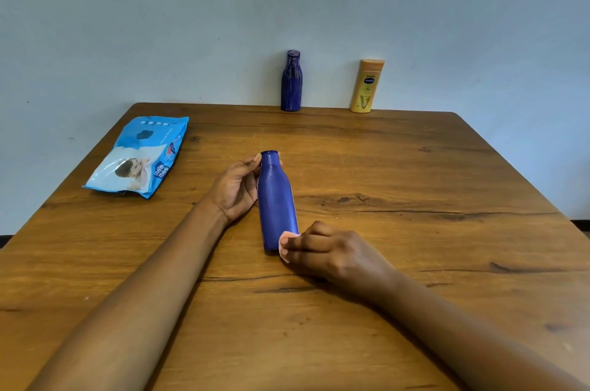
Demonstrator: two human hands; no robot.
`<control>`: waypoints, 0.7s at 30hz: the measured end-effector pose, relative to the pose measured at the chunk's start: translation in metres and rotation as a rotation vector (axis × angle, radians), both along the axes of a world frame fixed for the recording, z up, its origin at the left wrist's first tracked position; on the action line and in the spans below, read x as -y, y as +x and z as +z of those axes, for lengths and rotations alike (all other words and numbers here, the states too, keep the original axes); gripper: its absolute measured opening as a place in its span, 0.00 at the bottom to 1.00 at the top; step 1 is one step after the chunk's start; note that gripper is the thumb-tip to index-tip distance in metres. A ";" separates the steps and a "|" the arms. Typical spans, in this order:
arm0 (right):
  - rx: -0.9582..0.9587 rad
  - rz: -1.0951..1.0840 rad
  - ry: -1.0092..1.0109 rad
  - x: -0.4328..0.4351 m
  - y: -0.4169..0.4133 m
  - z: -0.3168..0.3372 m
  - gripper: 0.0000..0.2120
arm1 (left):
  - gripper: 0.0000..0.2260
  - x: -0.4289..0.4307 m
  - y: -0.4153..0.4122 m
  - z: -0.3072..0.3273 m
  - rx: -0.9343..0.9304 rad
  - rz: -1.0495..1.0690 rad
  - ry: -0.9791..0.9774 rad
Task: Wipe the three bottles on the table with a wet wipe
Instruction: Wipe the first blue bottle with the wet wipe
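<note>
Mid-table, our left hand (pixel 236 189) grips the blue bottle (pixel 277 202) at its neck; our right hand (pixel 325 250) pinches the wipe (pixel 285 242) against its base. Hard rubbing could twist the bottle loose.

Wooden table (pixel 415 167) against a pale wall (pixel 159 23), blue packet (pixel 140 157) far left

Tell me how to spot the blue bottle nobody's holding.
Go to the wooden table's far edge, by the wall. Two bottles stand there; it is the streaked blue bottle, left of the yellow bottle. The plain blue bottle is held mid-table.
</note>
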State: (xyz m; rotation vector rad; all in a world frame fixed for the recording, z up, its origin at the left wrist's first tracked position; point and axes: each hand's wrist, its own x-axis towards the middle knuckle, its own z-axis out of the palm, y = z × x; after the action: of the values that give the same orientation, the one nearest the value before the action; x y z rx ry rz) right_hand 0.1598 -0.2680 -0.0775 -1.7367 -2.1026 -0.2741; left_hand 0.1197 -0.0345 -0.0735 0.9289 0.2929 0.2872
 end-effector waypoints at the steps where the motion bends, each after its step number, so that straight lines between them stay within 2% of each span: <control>1: 0.003 -0.004 0.012 -0.007 0.002 0.003 0.13 | 0.11 0.001 -0.001 0.001 0.006 0.003 -0.001; 8: -0.027 -0.232 0.119 -0.058 0.007 0.019 0.18 | 0.12 0.003 -0.002 0.004 0.006 0.029 -0.013; 15: 0.047 -0.006 0.032 -0.015 -0.011 0.008 0.13 | 0.09 0.002 -0.001 0.002 0.022 0.017 -0.013; 19: 0.046 -0.208 0.101 -0.064 0.017 0.032 0.17 | 0.17 -0.001 -0.003 0.001 0.024 -0.025 -0.034; 21: 0.018 -0.321 0.119 -0.083 0.026 0.040 0.18 | 0.16 -0.006 -0.002 -0.001 0.042 -0.060 -0.055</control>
State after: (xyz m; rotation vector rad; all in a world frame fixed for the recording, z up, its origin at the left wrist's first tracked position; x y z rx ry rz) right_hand 0.1859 -0.1853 -0.0373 -1.9994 -1.7721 -0.4953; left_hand 0.1175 -0.0289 -0.0746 0.8744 0.2329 0.2418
